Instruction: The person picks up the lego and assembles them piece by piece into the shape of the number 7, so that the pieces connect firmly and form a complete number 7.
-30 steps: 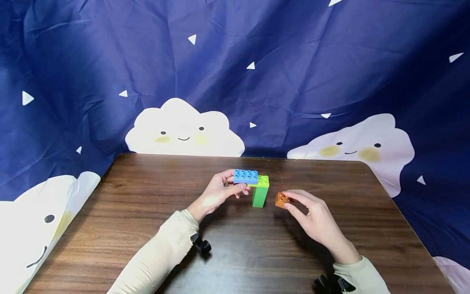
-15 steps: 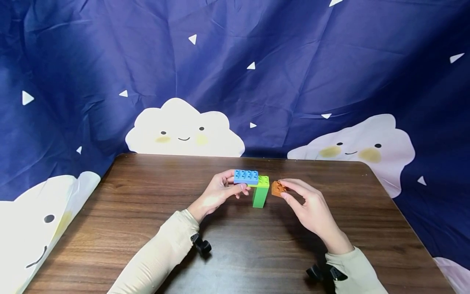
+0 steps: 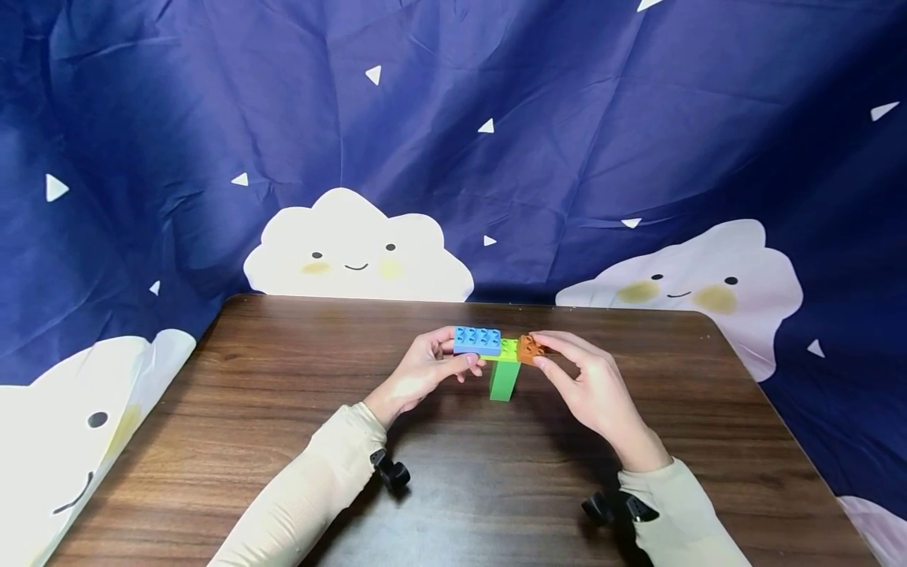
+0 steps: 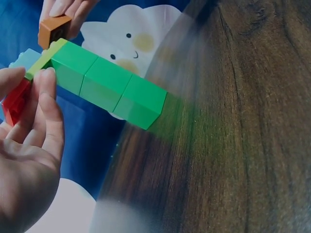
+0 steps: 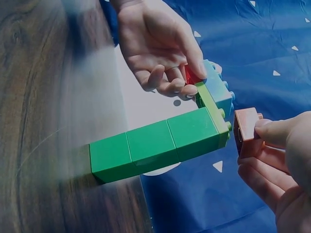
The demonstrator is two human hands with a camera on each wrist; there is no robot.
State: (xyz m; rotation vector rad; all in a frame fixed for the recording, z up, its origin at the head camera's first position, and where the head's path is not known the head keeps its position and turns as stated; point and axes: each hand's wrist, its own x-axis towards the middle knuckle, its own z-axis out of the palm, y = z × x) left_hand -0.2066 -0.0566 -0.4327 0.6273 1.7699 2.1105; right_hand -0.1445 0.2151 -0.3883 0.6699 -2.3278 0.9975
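My left hand (image 3: 421,368) grips one end of a toy brick structure, its thumb against a red brick (image 4: 17,103). A blue brick (image 3: 477,340) with several studs lies on a lime plate (image 3: 509,349) above the red one. Under the plate's other end stands a column of three green bricks (image 5: 148,145), apparently reaching down to the tabletop. Between thumb and fingers, my right hand (image 3: 595,390) pinches an orange brick (image 3: 530,349). In the right wrist view, a small gap separates the orange brick from the lime plate's bare studs.
A dark wooden table (image 3: 453,488) spreads beneath both hands. Behind it hangs a blue cloth (image 3: 453,165) printed with smiling clouds and white triangles. Black wrist cameras are strapped on both sleeves.
My right hand has carried the orange brick up and to the left, close to the lime plate. The left hand and the structure have stayed almost still.
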